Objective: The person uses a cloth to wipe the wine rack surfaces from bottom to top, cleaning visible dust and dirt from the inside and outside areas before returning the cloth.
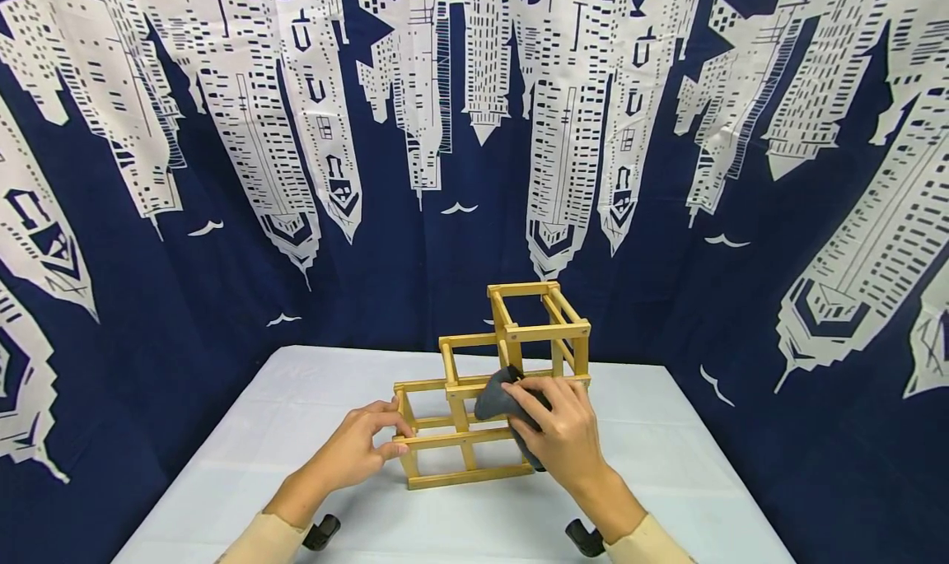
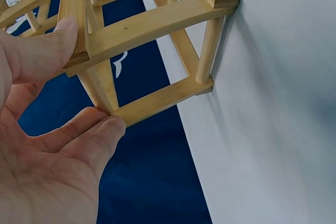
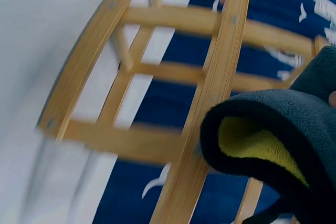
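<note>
A stepped frame of light wooden bars (image 1: 474, 475) stands on the white table, rising toward its right side. My left hand (image 1: 363, 445) grips the frame's low left end; in the left wrist view the thumb lies on an upper bar and the fingertips (image 2: 113, 124) touch another bar. My right hand (image 1: 559, 432) holds a dark grey cloth (image 1: 495, 395) bunched against the frame's front bars near the middle. The right wrist view shows the cloth (image 3: 283, 108) folded over, with a black edge and yellow underside, touching a long bar. Most of the right hand is outside that view.
The white table (image 1: 296, 391) runs back to a navy curtain (image 1: 415, 284) printed with white buildings. Two small black objects (image 1: 322, 533) lie near the wrists at the table's front, one beside each sleeve.
</note>
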`<control>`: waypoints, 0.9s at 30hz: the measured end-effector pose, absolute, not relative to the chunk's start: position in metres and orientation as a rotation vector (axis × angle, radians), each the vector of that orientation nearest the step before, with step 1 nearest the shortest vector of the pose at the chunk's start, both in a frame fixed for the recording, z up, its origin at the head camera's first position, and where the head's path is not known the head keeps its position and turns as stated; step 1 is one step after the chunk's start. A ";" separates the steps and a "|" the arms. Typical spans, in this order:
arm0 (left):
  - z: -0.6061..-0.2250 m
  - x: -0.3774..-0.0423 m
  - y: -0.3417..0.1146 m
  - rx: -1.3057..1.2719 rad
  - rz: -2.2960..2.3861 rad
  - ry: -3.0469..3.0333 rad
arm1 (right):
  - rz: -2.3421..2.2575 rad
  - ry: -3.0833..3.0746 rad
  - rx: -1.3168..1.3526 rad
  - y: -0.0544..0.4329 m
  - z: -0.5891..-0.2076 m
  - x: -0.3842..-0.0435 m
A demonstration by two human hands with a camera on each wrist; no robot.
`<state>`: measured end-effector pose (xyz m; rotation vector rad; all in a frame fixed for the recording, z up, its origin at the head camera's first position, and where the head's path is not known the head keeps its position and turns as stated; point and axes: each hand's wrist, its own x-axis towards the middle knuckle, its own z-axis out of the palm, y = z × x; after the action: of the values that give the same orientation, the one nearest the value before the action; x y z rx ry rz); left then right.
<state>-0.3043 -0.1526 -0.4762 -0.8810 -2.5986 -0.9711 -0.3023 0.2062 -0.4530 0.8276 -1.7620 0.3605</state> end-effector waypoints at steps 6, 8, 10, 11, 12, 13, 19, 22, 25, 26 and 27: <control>-0.478 -0.304 -0.153 -0.863 -0.971 -2.605 | 0.326 -1.772 0.893 0.164 -0.449 -0.304; -0.479 -0.304 -0.152 -0.852 -0.968 -2.608 | 0.325 -1.767 0.904 0.156 -0.447 -0.304; -0.480 -0.304 -0.150 -0.832 -0.974 -2.612 | 0.338 -1.769 0.904 0.153 -0.446 -0.304; -0.481 -0.304 -0.150 -0.820 -0.977 -2.614 | 0.352 -1.772 0.899 0.152 -0.446 -0.303; -0.481 -0.304 -0.149 -0.807 -0.980 -2.613 | 0.374 -1.777 0.892 0.153 -0.446 -0.302; -0.481 -0.304 -0.147 -0.793 -0.981 -2.609 | 0.400 -1.778 0.884 0.155 -0.445 -0.301; -0.482 -0.299 -0.139 -0.697 -0.992 -2.614 | 0.635 -1.714 0.744 0.178 -0.440 -0.292; -0.483 -0.297 -0.136 -0.701 -0.963 -2.606 | 0.696 -1.665 0.618 0.191 -0.435 -0.291; -0.484 -0.297 -0.135 -0.733 -0.910 -2.575 | 0.691 -1.673 0.488 0.199 -0.427 -0.292; -0.484 -0.297 -0.135 -0.749 -0.898 -2.559 | 0.685 -1.689 0.453 0.201 -0.425 -0.293; -0.485 -0.297 -0.136 -0.761 -0.888 -2.542 | 0.675 -1.713 0.424 0.202 -0.423 -0.293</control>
<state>-0.2973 -0.1356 -0.4849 -0.7608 -2.5415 -0.8882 -0.2934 0.2020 -0.4230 0.4236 -1.7132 0.6748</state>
